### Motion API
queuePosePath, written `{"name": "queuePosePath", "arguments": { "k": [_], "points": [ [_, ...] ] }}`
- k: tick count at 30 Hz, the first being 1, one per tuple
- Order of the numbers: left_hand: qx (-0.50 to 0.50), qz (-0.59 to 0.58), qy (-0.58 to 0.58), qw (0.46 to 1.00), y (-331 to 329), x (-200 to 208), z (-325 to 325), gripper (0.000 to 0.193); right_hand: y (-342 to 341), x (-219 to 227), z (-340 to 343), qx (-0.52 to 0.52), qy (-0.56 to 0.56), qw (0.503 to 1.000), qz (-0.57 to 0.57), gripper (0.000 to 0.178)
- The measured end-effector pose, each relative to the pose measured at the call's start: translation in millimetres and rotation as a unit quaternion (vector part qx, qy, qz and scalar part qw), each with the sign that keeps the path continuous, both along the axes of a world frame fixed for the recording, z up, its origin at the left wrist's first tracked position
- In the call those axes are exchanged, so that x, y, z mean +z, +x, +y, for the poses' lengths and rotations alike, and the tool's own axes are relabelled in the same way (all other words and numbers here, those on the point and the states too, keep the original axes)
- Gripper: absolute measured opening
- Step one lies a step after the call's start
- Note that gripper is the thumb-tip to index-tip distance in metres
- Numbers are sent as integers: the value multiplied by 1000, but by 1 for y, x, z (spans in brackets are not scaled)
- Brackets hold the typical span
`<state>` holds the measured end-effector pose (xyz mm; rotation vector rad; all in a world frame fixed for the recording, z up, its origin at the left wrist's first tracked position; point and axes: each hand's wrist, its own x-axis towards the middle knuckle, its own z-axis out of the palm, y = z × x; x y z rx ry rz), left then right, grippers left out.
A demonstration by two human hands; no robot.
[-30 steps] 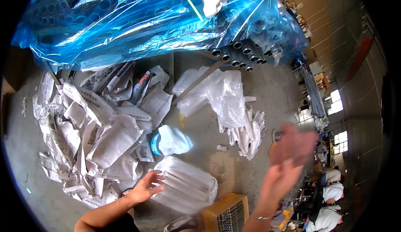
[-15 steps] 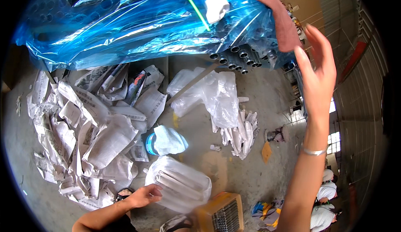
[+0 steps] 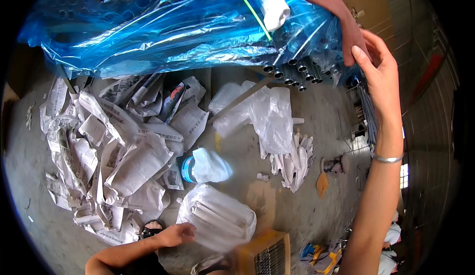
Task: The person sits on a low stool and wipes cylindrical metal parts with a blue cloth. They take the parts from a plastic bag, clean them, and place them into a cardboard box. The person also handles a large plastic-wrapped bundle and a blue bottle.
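My right hand [image 3: 381,72] is raised at the upper right, its thumb and fingers closed on the lower end of a reddish-brown cloth [image 3: 344,15]. That cloth drapes over the right end of blue plastic film [image 3: 133,45], which covers a stack of metal tubes [image 3: 299,72] whose ends show below it. At the bottom, my left hand [image 3: 179,234] hovers at the near left edge of a clear plastic-wrapped bundle [image 3: 217,218]. Its fingers are loosely bent and somewhat apart, with nothing seen in them. Whether it touches the plastic, I cannot tell.
Crumpled newspaper [image 3: 138,166] piles up at left. A light-blue cloth [image 3: 210,166] lies over a blue round container. Clear plastic bags [image 3: 272,116] and rolled paper pieces [image 3: 297,163] lie mid-floor. An open cardboard box [image 3: 242,255] stands near my feet. A white glove [image 3: 274,10] rests on the film.
My right hand has moved onto the brown cloth and closed on its end. The left hand has stayed beside the wrapped bundle. The whole view has shifted slightly.
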<state>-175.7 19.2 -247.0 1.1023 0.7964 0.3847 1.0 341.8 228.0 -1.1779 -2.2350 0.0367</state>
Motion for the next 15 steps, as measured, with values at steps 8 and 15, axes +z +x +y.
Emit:
{"name": "queuePosePath", "arguments": {
  "k": [8,15],
  "points": [
    [-9,-12,45,999,-1,-4,-6,40,25,54,33,44,-15,973,226,18],
    [-26,-15,45,999,5,-8,-15,38,-96,83,37,276,-104,900,321,27]
  ]
}}
